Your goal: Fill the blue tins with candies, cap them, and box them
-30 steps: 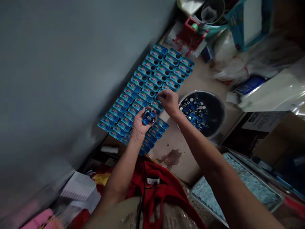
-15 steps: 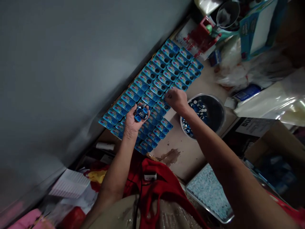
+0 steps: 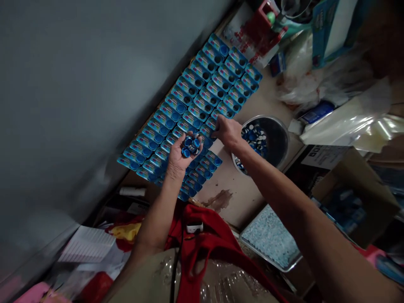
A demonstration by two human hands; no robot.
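Observation:
My left hand (image 3: 177,158) is palm up, its fingers curled around a handful of small round blue caps (image 3: 192,145). It is above rows of flat blue packs (image 3: 172,111) with printed labels. Some packs have a blue disc at one end; others, mostly towards the far end, show a dark round hole there. My right hand (image 3: 229,131) is closed in a pinch, fingertips down at the right side of the rows. Whatever is between those fingertips is hidden. Under my right forearm is a metal bowl (image 3: 286,139) containing more blue and white caps (image 3: 256,138).
A tray (image 3: 243,240) of pale blue pieces sits at the lower right, near an open cardboard box (image 3: 378,202). Clear plastic sheets (image 3: 350,118) lie on the right. A red holder (image 3: 260,27) stands at the far end. A grey wall (image 3: 78,84) borders the left.
The view has shifted, so the packs and bowl appear further up and left. My right hand has moved slightly nearer along the rows, still pinched. My left hand still holds the caps.

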